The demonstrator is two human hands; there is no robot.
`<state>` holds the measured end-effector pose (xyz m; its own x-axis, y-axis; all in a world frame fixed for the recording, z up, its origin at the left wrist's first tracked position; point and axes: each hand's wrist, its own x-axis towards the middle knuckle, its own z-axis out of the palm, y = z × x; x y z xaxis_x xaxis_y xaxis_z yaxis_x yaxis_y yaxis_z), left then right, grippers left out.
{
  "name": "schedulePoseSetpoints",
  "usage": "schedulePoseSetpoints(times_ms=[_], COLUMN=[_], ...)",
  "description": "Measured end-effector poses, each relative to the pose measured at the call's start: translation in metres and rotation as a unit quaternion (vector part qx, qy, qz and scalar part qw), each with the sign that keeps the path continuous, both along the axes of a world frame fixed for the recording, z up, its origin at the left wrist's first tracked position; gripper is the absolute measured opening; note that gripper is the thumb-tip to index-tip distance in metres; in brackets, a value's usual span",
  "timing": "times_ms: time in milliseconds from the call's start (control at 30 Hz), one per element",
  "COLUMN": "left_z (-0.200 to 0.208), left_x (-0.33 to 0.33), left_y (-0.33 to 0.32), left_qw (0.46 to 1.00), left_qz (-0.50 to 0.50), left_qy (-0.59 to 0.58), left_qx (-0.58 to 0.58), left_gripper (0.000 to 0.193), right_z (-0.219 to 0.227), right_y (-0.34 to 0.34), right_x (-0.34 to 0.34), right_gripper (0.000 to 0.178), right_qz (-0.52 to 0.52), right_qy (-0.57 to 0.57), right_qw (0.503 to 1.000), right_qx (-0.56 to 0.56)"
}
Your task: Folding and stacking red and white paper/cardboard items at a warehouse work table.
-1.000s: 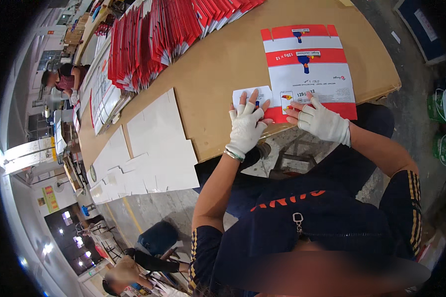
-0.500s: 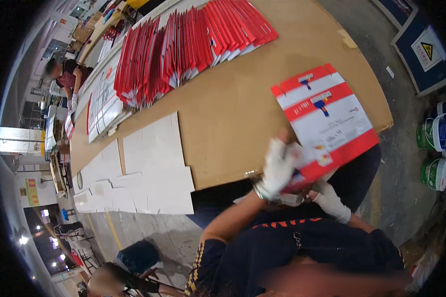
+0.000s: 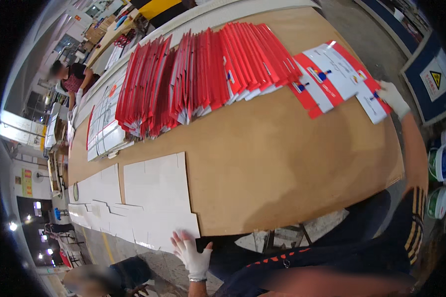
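Note:
My right hand (image 3: 394, 98), in a white fingerless glove, reaches to the far right and pinches the end flap of a flattened red and white carton (image 3: 334, 81). The carton lies by the right end of a long row of folded red cartons (image 3: 203, 74) standing on edge. My left hand (image 3: 192, 256), gloved the same way, has its fingers spread and holds nothing. It is at the near edge of some blank white die-cut cardboard sheets (image 3: 156, 180); whether the fingertips touch them I cannot tell.
Brown board covers the table (image 3: 282, 163). A strapped stack of white sheets (image 3: 106, 119) lies left of the red row. Paint buckets (image 3: 437, 203) and a blue panel with a warning sign (image 3: 426, 79) stand at right. Another person (image 3: 74, 81) works at far left.
My right hand has carried the printed carton from close to my body out to the right end of the red row. My left hand has let go of it and moved left toward the white sheets.

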<state>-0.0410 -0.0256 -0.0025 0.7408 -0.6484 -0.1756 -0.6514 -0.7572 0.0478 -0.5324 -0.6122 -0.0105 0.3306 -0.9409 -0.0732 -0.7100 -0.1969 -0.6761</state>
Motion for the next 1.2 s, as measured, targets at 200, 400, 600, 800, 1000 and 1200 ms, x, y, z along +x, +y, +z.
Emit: schedulePoseSetpoints(times_ms=[200, 400, 600, 800, 1000, 1200], left_z=[-0.044, 0.038, 0.074, 0.038, 0.031, 0.007], left_x=[0.019, 0.002, -0.067, -0.080, -0.050, -0.021], left_y=[0.036, 0.025, -0.042, -0.022, 0.025, 0.039], left_qw=[0.996, 0.967, 0.899, 0.887, 0.933, 0.967], left_qz=[-0.025, -0.053, -0.328, -0.281, -0.169, -0.094], left_qy=[-0.003, -0.115, -0.032, 0.009, -0.037, -0.078], left_qx=[-0.084, -0.219, -0.290, -0.367, -0.315, -0.224], left_gripper=[0.076, 0.027, 0.008, 0.031, 0.039, 0.094], right_z=[-0.057, -0.032, 0.093, 0.002, -0.027, -0.008], right_y=[-0.107, -0.006, 0.325, 0.413, 0.411, 0.368], right_x=[0.219, 0.268, 0.275, 0.289, 0.295, 0.287], right_gripper=[0.028, 0.048, 0.061, 0.065, 0.049, 0.039], right_qz=[0.046, 0.000, 0.539, 0.493, 0.593, 0.555], right_qy=[-0.154, 0.067, 0.049, -0.121, 0.101, 0.057], right_qw=[0.987, 0.955, 0.800, 0.825, 0.721, 0.796], right_qx=[-0.031, -0.289, -0.259, -0.249, -0.344, -0.236])
